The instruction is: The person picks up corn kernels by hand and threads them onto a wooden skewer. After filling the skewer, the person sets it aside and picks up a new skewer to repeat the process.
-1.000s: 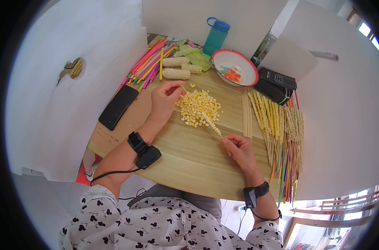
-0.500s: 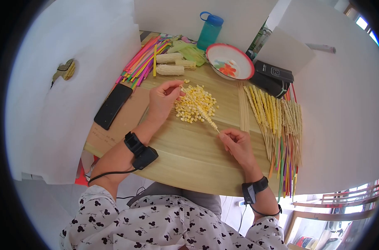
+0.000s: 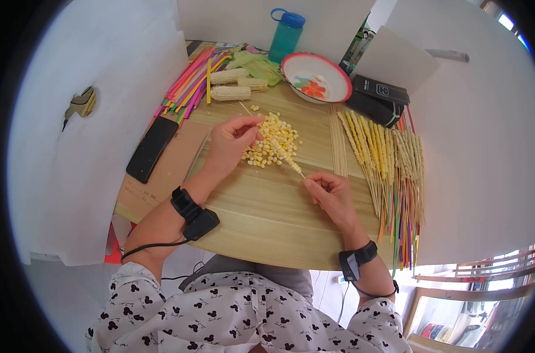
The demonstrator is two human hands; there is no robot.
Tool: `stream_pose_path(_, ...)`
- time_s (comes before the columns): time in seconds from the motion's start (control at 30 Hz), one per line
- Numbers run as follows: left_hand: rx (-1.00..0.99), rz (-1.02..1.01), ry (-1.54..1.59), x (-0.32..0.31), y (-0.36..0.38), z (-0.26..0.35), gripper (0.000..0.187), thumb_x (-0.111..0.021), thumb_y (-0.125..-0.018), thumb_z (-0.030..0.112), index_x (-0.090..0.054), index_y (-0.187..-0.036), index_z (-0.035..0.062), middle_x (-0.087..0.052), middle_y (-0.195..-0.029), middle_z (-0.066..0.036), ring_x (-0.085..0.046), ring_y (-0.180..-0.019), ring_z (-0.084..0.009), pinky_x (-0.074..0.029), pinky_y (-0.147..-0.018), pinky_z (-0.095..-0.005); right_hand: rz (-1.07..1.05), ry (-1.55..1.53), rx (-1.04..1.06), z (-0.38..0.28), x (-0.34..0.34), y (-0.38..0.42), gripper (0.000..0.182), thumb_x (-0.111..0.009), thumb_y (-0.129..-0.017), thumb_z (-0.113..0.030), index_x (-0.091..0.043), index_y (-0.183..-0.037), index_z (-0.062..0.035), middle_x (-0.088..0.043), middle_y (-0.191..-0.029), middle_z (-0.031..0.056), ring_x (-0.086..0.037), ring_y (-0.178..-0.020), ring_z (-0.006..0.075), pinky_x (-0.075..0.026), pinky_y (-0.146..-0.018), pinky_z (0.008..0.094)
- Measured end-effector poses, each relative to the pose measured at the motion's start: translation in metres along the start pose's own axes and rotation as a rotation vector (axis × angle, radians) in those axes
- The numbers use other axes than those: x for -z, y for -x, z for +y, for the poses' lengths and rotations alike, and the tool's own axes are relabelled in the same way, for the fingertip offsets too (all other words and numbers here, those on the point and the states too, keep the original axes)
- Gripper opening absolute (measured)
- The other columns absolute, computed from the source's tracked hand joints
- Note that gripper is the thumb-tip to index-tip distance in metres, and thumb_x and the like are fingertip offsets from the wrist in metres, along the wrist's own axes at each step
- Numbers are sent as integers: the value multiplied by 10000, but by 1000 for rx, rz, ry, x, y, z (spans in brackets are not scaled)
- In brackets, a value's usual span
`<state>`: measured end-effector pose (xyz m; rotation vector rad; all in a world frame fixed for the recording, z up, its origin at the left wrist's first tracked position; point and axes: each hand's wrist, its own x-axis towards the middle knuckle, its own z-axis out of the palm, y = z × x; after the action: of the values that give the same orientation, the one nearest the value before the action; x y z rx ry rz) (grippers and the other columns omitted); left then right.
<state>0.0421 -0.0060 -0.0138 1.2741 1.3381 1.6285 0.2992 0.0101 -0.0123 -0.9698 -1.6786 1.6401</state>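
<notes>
Sliding kernels (image 3: 286, 157) along the stick (image 3: 245, 108) seems the step: my left hand (image 3: 225, 146) pinches it nearly closed toward eleven o'clock, my right hand (image 3: 332, 193) tightly at five, beside the pile (image 3: 285, 132). Easing them calls for a lighter left pinch.

A thin, pale stick (image 3: 245, 109) slants between the two hands, above the kernels (image 3: 285, 134). The left hand (image 3: 227, 146) pinches it toward its far end, which pokes out bare past the fingers; the right hand (image 3: 331, 195) grips the near end. Pale yellow corn, packed in a row, covers the part nearer the right hand, with a short bare bit showing before the fingertips.

The kernels are loose, yellow and whitish, heaped in a low, spread-out pile on the wooden table (image 3: 250, 215), a few lying apart at its edges.
</notes>
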Motion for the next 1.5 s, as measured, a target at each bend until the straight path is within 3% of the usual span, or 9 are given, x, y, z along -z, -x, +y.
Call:
stream_pose_path(0.2,25,-167,17,-12,10,2,237,-538,-886,8,-636,-1102,-1,-634,-869,-48,-622,-776,-90,-487,-654,-207,15,2,9,3,1,-1,123,-629,-891,-123,-645,-886,-1,-532,-632,-61,-434,-536,4,-321,-473,170)
stream_pose_path(0.5,6,-239,38,-14,13,3,255,-527,-883,-11,-626,-1118,-5,-623,-886,-49,-596,-749,-87,-478,-658,-210,3,-16,15,2,0,-1,130,-625,-898,-138,-643,-890,-9,-521,-622,-69,-421,-532,0,-302,-469,170)
stream_pose_path(0.83,26,-226,80,-19,14,10,317,-527,-881,-3,-567,-1195,7,-619,-911,-56,-614,-782,-99,-486,-661,-215,11,-67,23,0,0,0,110,-619,-899,-126,-637,-902,-17,-544,-652,-70,-433,-542,-7,-316,-477,159)
stream_pose_path(0.93,56,-132,119,-19,14,16,321,-529,-882,7,-541,-1203,9,-620,-907,-64,-625,-776,-108,-491,-658,-216,9,-68,42,2,2,-1,99,-609,-902,-121,-634,-916,-25,-550,-662,-73,-436,-546,-11,-324,-481,157)
stream_pose_path(1.0,42,-53,106,-16,11,14,236,-535,-894,36,-551,-1128,4,-623,-868,-60,-629,-744,-110,-489,-623,-215,37,-71,58,3,2,-2,109,-601,-898,-119,-641,-941,-27,-548,-640,-58,-430,-514,-3,-309,-448,159)
stream_pose_path(1.13,113,-144,141,-7,4,5,130,-566,-903,98,-577,-1008,22,-625,-819,-50,-618,-694,-106,-478,-575,-213,49,-135,94,2,2,-3,142,-588,-885,-112,-651,-989,-36,-539,-613,-40,-419,-481,4,-294,-416,163)
stream_pose_path(1.2,375,-270,276,-8,5,9,153,-619,-887,183,-602,-935,39,-627,-758,-42,-602,-628,-104,-471,-551,-217,43,-92,84,6,8,-5,152,-591,-882,-116,-652,-998,-39,-538,-611,-41,-420,-481,5,-295,-416,164)
stream_pose_path(1.5,372,-359,521,5,1,16,184,-587,-911,199,-620,-953,23,-631,-779,-27,-599,-632,-103,-483,-560,-220,169,36,63,-5,5,1,150,-595,-877,-121,-663,-977,-32,-566,-641,-32,-447,-504,13,-326,-445,175)
